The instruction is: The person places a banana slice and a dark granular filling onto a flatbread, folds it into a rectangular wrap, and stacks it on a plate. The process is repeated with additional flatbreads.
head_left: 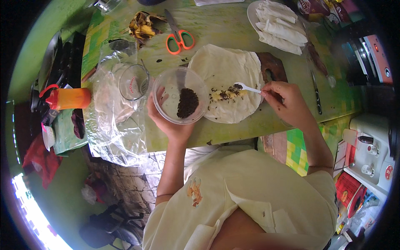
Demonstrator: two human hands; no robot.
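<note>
My left hand is closed around a clear round plastic tub, tilted so that dark chocolate sprinkles gather on one side. To its right lies a thin round pastry wrapper on a brown wooden board, its edge partly hidden by the tub. Across the wrapper's middle runs a strip of yellow filling, dotted with sprinkles. A small white plastic spoon is pinched in my right hand. Its bowl, carrying some sprinkles, is over the right end of the filling.
Orange-handled scissors and banana peels lie at the back. A plate of rolled wrappers stands back right, with a knife nearer. On the left are a glass mug, a clear plastic bag and an orange pitcher.
</note>
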